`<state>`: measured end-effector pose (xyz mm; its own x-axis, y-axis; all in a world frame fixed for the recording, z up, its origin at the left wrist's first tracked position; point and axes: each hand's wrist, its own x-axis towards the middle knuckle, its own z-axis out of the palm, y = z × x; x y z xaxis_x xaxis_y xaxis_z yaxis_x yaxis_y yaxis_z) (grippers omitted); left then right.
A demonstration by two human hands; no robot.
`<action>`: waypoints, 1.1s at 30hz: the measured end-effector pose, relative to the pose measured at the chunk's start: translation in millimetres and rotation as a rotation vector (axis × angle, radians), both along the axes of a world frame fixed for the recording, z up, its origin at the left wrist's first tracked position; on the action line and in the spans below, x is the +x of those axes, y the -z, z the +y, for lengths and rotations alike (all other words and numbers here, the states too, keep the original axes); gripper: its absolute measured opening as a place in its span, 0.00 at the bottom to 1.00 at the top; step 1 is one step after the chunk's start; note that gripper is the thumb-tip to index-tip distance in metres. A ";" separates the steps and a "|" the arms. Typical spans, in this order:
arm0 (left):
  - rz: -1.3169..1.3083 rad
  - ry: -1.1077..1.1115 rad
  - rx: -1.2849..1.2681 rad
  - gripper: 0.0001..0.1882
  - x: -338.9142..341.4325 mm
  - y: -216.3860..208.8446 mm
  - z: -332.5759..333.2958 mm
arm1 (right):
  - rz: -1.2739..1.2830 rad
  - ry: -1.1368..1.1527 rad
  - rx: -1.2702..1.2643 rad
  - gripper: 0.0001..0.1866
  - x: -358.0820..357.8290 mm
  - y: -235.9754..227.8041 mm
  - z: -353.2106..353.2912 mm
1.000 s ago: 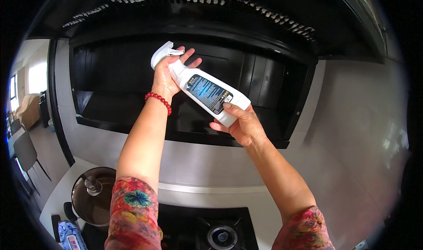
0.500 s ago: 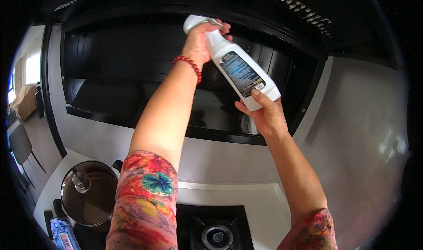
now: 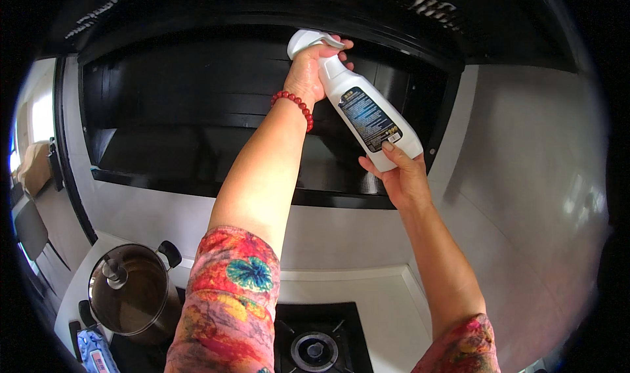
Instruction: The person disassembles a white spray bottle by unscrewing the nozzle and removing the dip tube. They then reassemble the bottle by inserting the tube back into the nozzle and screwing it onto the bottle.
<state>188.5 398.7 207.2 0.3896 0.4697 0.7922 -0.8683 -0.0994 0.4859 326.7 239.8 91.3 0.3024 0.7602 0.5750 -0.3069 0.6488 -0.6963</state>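
Observation:
A white spray bottle [image 3: 405, 125] with a dark back label is held up tilted in front of a glossy black range hood [image 3: 197, 97]. Around its neck and trigger wraps my left hand [image 3: 308, 71], fingers by the trigger; a red bead bracelet circles that wrist. Below, my right hand [image 3: 405, 176] supports the bottle's base, its thumb pressed on the label side. The spray head points up and left toward the hood's upper part. Whether the trigger is squeezed cannot be made out.
A black gas hob [image 3: 315, 340] is set in the white counter [image 3: 387, 307] below. At the left stands a glass-lidded pot [image 3: 141, 294], with a blue packet [image 3: 94, 350] next to it. A grey wall [image 3: 531, 176] rises at the right.
The camera view has shifted slightly. Both hands and the spray bottle sit a little farther right in the picture, and the grip looks the same.

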 end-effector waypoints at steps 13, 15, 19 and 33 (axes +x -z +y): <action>0.210 -0.267 -0.288 0.15 13.0 69.3 -85.9 | -0.207 0.359 -0.422 0.41 22.5 66.8 -56.0; 0.291 -0.413 -0.201 0.15 17.1 77.8 -111.3 | -0.458 0.528 -0.234 0.55 30.4 68.3 -57.2; 0.489 -0.411 -0.070 0.20 20.3 91.1 -160.1 | -0.708 0.359 -0.102 0.58 -5.7 17.7 -69.8; 1.106 -0.371 0.421 0.46 -11.8 81.3 -186.5 | -0.093 0.315 -0.083 0.15 -17.3 8.8 -56.4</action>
